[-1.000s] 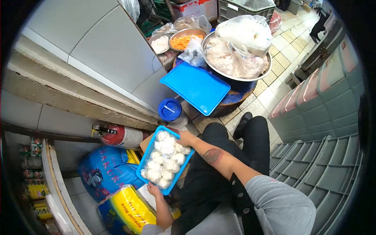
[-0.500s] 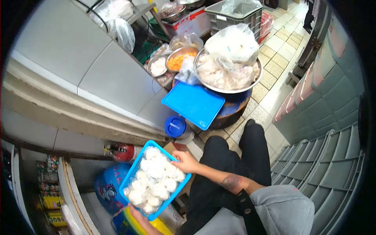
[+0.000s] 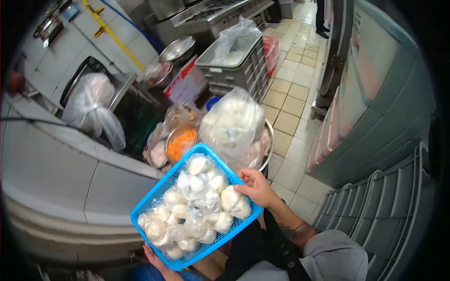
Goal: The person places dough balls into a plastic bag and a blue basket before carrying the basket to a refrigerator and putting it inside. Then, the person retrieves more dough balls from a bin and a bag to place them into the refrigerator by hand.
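A blue plastic basket (image 3: 161,191) is held up in front of me, tilted, with a mesh wall. In it lie several white round lumps (image 3: 206,206) wrapped in clear plastic bags; their kind does not show. My right hand (image 3: 257,187) grips the basket's rim on the right, thumb over the edge. At the lower left corner my left hand (image 3: 157,262) holds the rim from below, most of its fingers hidden. Just past the basket stand a bowl of orange shreds (image 3: 180,145) and a large clear bag of white contents (image 3: 232,124) on a big metal bowl (image 3: 269,152).
A grey crate (image 3: 234,65) stands beyond the bowls, with a stove (image 3: 220,14) behind it. A tiled floor passage (image 3: 290,105) runs ahead on the right. A low tiled wall (image 3: 112,187) lies left, a tied plastic bag (image 3: 93,100) above it. Grey ribbed panels (image 3: 375,215) are at the right.
Both hands have lifted the basket from the lower left up and toward the middle of the view. The camera has swung up, and the blue lid seen earlier is out of sight.
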`<state>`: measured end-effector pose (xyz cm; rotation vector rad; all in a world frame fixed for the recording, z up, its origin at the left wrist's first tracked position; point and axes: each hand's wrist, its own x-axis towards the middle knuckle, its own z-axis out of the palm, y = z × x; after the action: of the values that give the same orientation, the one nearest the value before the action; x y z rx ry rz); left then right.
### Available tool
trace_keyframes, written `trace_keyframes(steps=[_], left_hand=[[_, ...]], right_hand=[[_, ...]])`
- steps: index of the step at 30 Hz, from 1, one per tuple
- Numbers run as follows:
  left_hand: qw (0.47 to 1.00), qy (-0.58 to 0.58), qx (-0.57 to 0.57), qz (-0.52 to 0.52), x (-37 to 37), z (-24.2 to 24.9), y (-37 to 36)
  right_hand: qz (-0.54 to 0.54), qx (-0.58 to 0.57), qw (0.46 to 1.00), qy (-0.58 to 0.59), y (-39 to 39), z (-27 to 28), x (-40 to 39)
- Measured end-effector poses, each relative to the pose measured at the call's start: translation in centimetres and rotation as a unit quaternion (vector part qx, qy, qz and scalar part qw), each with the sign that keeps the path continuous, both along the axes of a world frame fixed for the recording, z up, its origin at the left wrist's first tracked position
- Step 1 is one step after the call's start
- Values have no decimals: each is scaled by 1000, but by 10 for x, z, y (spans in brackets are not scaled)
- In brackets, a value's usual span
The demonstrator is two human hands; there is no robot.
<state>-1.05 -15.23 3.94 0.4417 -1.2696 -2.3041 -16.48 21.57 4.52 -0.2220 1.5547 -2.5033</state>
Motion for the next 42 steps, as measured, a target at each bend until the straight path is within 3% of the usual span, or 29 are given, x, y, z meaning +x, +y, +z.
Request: trace_keyframes(steps=[3, 4, 7, 8, 11, 14, 17, 20, 23, 24, 31, 33, 35, 36, 37, 39, 42], left_hand=[[978, -32, -188, -89, -61, 7, 17], [993, -50, -66, -84, -79, 21, 32], [967, -11, -193, -167, -120, 61, 55], [981, -40, -63, -178, -129, 80, 64], [972, -92, -16, -217, -161, 125, 71], [951, -22, -106, -289, -191, 140, 55], [948, -97, -228, -202, -215, 190, 87], [960, -116, -190, -167, -240, 166, 57], [944, -140, -254, -161, -275, 150, 36], [962, -157, -138, -174, -272, 203, 79], [910, -162, 177, -337, -343, 222, 124], [953, -136, -54, -266, -333, 289, 201], [942, -92, -17, -321, -343, 327, 227], [905, -60, 141, -398, -356, 319, 216], [884, -50, 189, -424, -366, 319, 219], [897, -39, 153, -412, -387, 324, 252], [902, -40, 128, -409, -405, 328, 289]], right_hand=[[-45, 47, 998, 5, 38, 20, -31], [-56, 74, 996, 0, 49, 26, -36], [-106, 59, 992, -23, 76, 60, -32], [-126, 57, 990, -36, 83, 69, -27], [-177, 50, 980, -74, 96, 101, -11], [-212, 38, 971, -99, 104, 139, 2], [-224, 17, 969, -100, 111, 168, 4], [-240, 25, 967, -81, 121, 200, 1], [-254, 19, 964, -72, 133, 223, -4], [-256, 16, 964, -68, 136, 225, -8], [-281, 53, 952, -108, 192, 233, -54], [-269, 95, 955, -75, 222, 257, -80], [-267, 90, 959, -35, 245, 282, -112], [-260, 91, 961, -33, 258, 285, -133], [-257, 109, 957, -72, 266, 324, -145], [-196, 45, 979, -24, 283, 349, -185], [-131, 54, 990, 17, 293, 385, -235]])
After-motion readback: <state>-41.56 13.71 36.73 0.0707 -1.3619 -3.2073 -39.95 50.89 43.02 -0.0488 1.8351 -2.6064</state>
